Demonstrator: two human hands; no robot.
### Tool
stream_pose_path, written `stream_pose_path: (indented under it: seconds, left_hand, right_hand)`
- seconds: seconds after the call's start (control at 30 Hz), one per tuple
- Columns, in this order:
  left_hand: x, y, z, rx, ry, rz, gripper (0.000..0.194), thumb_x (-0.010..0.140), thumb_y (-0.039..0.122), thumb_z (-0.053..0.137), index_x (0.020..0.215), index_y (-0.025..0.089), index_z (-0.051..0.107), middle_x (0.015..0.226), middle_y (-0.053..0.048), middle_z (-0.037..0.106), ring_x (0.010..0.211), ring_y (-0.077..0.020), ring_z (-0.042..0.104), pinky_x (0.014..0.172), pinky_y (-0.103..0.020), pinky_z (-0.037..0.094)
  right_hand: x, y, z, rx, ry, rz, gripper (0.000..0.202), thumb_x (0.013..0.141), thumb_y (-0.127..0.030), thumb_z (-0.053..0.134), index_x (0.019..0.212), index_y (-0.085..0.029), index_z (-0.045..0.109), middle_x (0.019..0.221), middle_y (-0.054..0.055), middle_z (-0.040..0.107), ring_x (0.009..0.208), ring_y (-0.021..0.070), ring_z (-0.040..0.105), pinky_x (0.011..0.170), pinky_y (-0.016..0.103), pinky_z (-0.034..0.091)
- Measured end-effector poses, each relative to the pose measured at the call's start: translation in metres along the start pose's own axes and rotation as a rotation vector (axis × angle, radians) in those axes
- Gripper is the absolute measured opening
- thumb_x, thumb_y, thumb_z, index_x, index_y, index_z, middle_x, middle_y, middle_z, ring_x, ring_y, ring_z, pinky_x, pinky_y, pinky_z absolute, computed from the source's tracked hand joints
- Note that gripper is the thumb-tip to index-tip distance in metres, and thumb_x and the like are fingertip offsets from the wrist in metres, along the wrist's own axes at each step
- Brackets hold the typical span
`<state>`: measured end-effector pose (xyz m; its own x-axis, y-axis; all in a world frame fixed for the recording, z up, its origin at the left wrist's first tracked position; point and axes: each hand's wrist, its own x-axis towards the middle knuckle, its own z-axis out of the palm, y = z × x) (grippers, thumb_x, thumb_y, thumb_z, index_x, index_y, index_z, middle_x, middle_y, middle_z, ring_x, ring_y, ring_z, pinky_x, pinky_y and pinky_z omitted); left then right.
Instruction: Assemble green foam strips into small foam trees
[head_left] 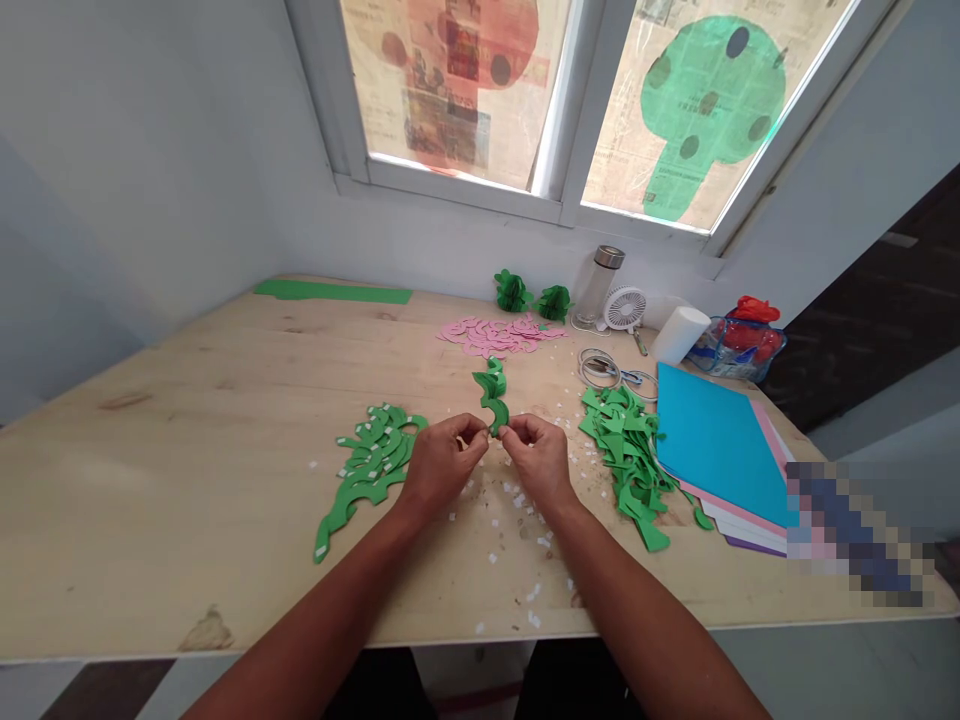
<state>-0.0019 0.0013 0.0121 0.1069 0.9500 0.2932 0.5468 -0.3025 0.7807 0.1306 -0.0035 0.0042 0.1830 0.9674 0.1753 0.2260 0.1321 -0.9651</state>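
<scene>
A curled stack of green paper pieces (pixel 495 400) stands upright at the middle of the table, its lower end pinched between both hands. My left hand (pixel 448 458) has thumb and fingertips closed on its left side. On the right side, my right hand (pixel 538 456) grips the same end with thumb and forefinger. Left of my left hand lies a pile of curved green pieces (pixel 379 450) bearing small white squares. Green paper scraps (pixel 630 455) are heaped to the right of my right hand. Small white bits (pixel 517 495) are scattered between my forearms.
Pink cutouts (pixel 495 335), two green folded ornaments (pixel 512 291) and a green strip (pixel 337 292) lie toward the back. Tape rings (pixel 598 368), scissors, a bottle (pixel 598 285), a fan (pixel 625 308) and a white roll (pixel 681 335) stand near blue sheets (pixel 720 430) at right.
</scene>
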Motion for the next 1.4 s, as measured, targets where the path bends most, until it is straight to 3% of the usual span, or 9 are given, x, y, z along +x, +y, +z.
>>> stream_pose_path:
  seconds: [0.1, 0.3, 0.47, 0.73, 0.87, 1.13, 1.4]
  left_hand:
    - [0.000, -0.001, 0.001, 0.012, 0.005, 0.012, 0.021, 0.078, 0.028, 0.049, 0.071, 0.017, 0.066, 0.066, -0.001, 0.069, 0.055, -0.0145, 0.058, 0.055, -0.025, 0.042]
    - [-0.002, -0.006, 0.006, 0.210, 0.044, 0.192, 0.023, 0.083, 0.026, 0.047, 0.080, 0.019, 0.068, 0.081, -0.006, 0.073, 0.068, -0.0189, 0.062, 0.064, -0.030, 0.045]
    - [-0.004, -0.006, 0.008, 0.361, 0.075, 0.303, 0.023, 0.086, 0.021, 0.044, 0.081, 0.018, 0.067, 0.079, -0.008, 0.071, 0.074, -0.0221, 0.063, 0.068, -0.033, 0.045]
    - [-0.007, -0.004, 0.010, 0.544, 0.080, 0.342, 0.023, 0.086, 0.017, 0.043, 0.073, 0.017, 0.062, 0.073, -0.007, 0.068, 0.073, -0.0216, 0.060, 0.066, -0.032, 0.042]
    - [-0.005, -0.002, 0.008, 0.458, 0.066, 0.295, 0.020, 0.083, 0.017, 0.044, 0.072, 0.018, 0.061, 0.073, -0.007, 0.068, 0.071, -0.0205, 0.059, 0.066, -0.031, 0.041]
    - [0.000, 0.002, -0.001, 0.031, -0.049, 0.031, 0.018, 0.074, 0.027, 0.049, 0.065, 0.019, 0.062, 0.060, 0.001, 0.063, 0.055, -0.0140, 0.054, 0.055, -0.024, 0.039]
    - [0.003, -0.003, -0.001, -0.188, -0.074, -0.067, 0.018, 0.070, 0.030, 0.054, 0.064, 0.016, 0.064, 0.059, 0.001, 0.061, 0.055, -0.0132, 0.053, 0.054, -0.023, 0.039]
  right_hand:
    - [0.002, 0.001, -0.001, 0.035, -0.001, 0.027, 0.021, 0.069, -0.034, 0.061, 0.067, -0.014, 0.068, 0.057, 0.000, 0.064, 0.050, 0.0119, 0.051, 0.049, 0.022, 0.038]
    - [0.001, 0.002, -0.002, -0.067, 0.025, -0.006, 0.019, 0.071, -0.033, 0.060, 0.068, -0.016, 0.068, 0.057, 0.000, 0.063, 0.052, 0.0127, 0.052, 0.051, 0.023, 0.039]
    - [-0.001, 0.002, -0.001, -0.156, 0.027, -0.028, 0.018, 0.073, -0.032, 0.058, 0.068, -0.017, 0.068, 0.059, 0.000, 0.065, 0.054, 0.0139, 0.055, 0.055, 0.024, 0.041]
    - [-0.001, 0.007, 0.001, -0.206, 0.020, -0.047, 0.019, 0.073, -0.034, 0.057, 0.068, -0.018, 0.067, 0.061, 0.000, 0.067, 0.055, 0.0141, 0.057, 0.056, 0.024, 0.043]
    - [-0.001, 0.007, 0.001, -0.187, 0.012, -0.044, 0.019, 0.073, -0.033, 0.057, 0.069, -0.018, 0.068, 0.061, 0.000, 0.066, 0.055, 0.0138, 0.056, 0.055, 0.024, 0.042]
    - [0.003, 0.003, -0.003, -0.023, -0.045, 0.027, 0.017, 0.068, -0.032, 0.060, 0.066, -0.016, 0.066, 0.058, -0.001, 0.062, 0.052, 0.0119, 0.051, 0.050, 0.022, 0.039]
    - [0.004, 0.000, -0.005, 0.095, -0.066, 0.056, 0.017, 0.065, -0.032, 0.062, 0.064, -0.015, 0.066, 0.057, -0.001, 0.061, 0.050, 0.0109, 0.049, 0.047, 0.021, 0.036]
